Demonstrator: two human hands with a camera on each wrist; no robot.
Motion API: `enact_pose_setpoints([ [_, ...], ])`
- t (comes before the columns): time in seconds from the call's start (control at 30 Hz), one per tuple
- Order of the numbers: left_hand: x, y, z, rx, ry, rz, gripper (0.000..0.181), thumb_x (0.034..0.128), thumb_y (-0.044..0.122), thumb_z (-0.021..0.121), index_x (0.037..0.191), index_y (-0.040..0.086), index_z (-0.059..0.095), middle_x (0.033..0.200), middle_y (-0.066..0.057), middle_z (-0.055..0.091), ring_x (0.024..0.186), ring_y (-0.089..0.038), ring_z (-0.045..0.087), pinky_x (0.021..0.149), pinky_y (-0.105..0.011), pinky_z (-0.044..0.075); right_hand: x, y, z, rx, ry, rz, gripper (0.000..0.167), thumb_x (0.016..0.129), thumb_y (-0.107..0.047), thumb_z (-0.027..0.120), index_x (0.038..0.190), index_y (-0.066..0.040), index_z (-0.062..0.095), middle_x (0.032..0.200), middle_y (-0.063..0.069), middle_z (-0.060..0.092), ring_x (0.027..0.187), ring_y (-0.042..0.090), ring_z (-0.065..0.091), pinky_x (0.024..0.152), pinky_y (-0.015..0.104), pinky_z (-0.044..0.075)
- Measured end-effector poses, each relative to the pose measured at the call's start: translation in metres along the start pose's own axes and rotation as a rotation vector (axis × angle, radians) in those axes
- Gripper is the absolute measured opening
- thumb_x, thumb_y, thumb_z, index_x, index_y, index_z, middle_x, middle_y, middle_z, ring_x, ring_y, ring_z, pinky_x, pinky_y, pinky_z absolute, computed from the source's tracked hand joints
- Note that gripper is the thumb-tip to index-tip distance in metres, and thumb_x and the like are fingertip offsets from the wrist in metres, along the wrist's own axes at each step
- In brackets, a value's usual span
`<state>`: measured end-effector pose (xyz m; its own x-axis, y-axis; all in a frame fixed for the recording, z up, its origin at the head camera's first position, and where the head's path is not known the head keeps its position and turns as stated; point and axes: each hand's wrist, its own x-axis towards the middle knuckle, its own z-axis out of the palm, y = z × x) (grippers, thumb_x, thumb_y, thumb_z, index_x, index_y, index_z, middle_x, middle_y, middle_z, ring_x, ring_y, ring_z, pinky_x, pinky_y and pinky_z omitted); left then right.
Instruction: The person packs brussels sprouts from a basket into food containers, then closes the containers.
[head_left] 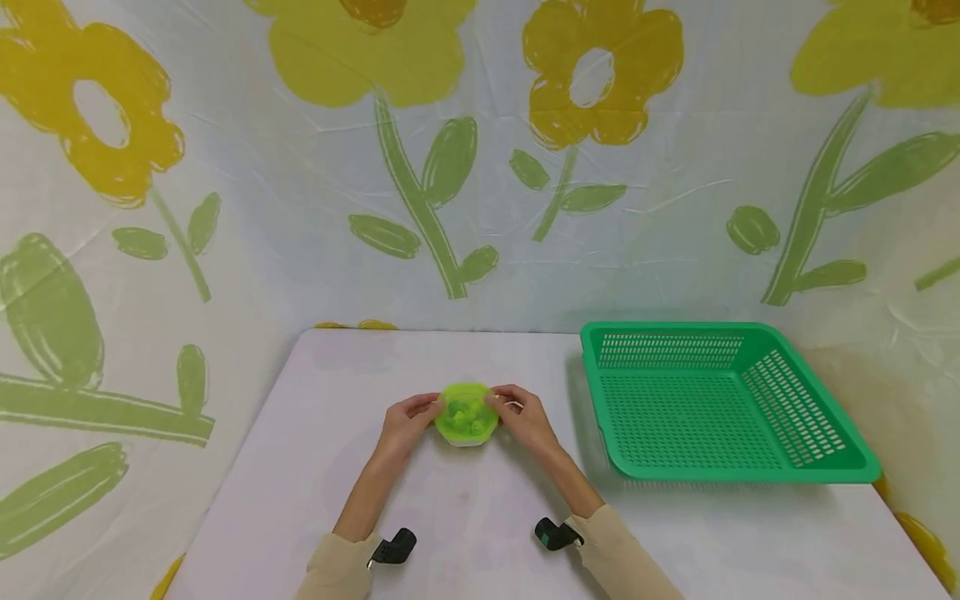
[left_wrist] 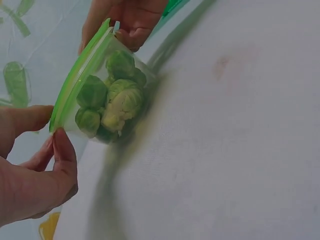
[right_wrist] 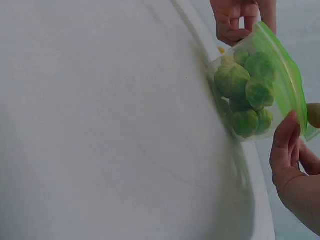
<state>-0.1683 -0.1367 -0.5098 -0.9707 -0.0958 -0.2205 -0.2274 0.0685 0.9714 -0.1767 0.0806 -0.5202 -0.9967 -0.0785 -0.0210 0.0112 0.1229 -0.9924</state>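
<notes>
A clear, green-topped zip bag (head_left: 467, 425) stands on the table with several Brussels sprouts (left_wrist: 122, 97) inside. Through its side in the right wrist view the green sprouts (right_wrist: 240, 85) lie heaped together. My left hand (head_left: 406, 427) pinches the left end of the green rim (left_wrist: 75, 80) between thumb and fingers. At the opposite end, my right hand (head_left: 528, 418) pinches the rim in the same way. From above, the top spreads into a rounded, many-sided shape between both hands. Whether it is fully open cannot be told.
A green perforated basket (head_left: 697, 475) stands on the right side of the white table (head_left: 300, 467). Behind and to the left hangs a flower-patterned cloth (head_left: 300, 208). Small black devices (head_left: 396, 547) sit at both wrists.
</notes>
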Motion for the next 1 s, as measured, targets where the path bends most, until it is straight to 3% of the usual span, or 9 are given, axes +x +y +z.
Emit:
enact_pose_setpoints([
  [0.2,-0.015,-0.001,-0.003,-0.009,-0.047,-0.019,0.043,0.0915,0.011,0.078,0.129,-0.005,0.066,0.099,-0.008,0.066,0.085,-0.013,0.062,0.084,-0.034,0.058,-0.014,0.003,-0.007,0.054,-0.067,0.015,0.035,0.097,-0.012,0.073,0.127,0.004,0.063,0.092,0.01,0.062,0.073,0.019,0.066,0.076,0.04,0.063],
  [0.47,-0.02,-0.007,-0.003,-0.019,-0.101,0.047,0.043,0.0937,0.005,0.075,0.134,-0.002,0.063,0.089,-0.011,0.072,0.079,-0.016,0.071,0.081,-0.034,0.062,-0.02,0.004,-0.007,0.031,-0.08,-0.041,0.041,0.097,-0.013,0.073,0.13,0.007,0.061,0.084,0.018,0.07,0.072,0.044,0.07,0.071,0.046,0.063],
  [0.67,-0.02,-0.007,-0.002,0.046,-0.078,0.097,0.041,0.0934,0.007,0.076,0.132,-0.001,0.064,0.083,-0.01,0.072,0.074,-0.02,0.069,0.071,-0.026,0.058,-0.021,0.001,-0.005,-0.012,-0.068,-0.092,0.035,0.097,-0.007,0.072,0.127,0.01,0.062,0.083,0.022,0.068,0.071,0.046,0.069,0.067,0.047,0.062],
  [1.0,-0.023,-0.006,-0.004,0.045,-0.071,0.083,0.043,0.0939,0.009,0.076,0.134,0.0,0.063,0.085,-0.013,0.074,0.074,-0.024,0.07,0.072,-0.026,0.056,-0.019,0.001,0.0,-0.019,-0.069,-0.09,0.036,0.097,-0.006,0.072,0.127,0.011,0.062,0.082,0.022,0.068,0.068,0.042,0.069,0.068,0.049,0.062],
])
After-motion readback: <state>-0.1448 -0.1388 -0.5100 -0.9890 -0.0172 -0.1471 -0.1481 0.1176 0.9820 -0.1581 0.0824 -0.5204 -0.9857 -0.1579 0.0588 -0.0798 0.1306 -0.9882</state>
